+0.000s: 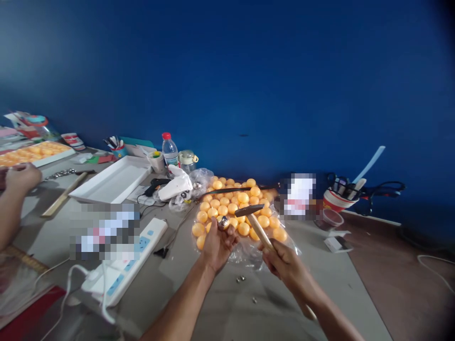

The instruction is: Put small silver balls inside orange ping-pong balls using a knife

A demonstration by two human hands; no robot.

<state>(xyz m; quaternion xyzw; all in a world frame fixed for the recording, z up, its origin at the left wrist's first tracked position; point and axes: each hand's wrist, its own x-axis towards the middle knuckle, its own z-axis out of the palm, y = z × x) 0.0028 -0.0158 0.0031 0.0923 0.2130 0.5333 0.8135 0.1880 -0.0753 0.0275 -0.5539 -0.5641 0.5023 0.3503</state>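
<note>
My left hand (pixel 219 244) is closed, palm up, around a small shiny metal ball (pixel 223 222) pinched at its fingertips. My right hand (pixel 280 260) grips a hammer (pixel 259 228) by its wooden handle. The dark hammer head sits up and to the right of the metal ball, apart from it. Behind both hands several orange balls (pixel 222 209), like table tennis balls, lie in rows on clear plastic film (pixel 245 258). A few tiny shiny metal pieces (pixel 242 278) rest on the grey table between my forearms.
To the left are a white power strip (pixel 121 274), an open white tray (pixel 113 180), a red-capped bottle (pixel 169 150) and another hammer (pixel 67 194). A co-worker's hand (pixel 23 176) shows at the far left. At right stands a tub of tools (pixel 337 200) beside cables.
</note>
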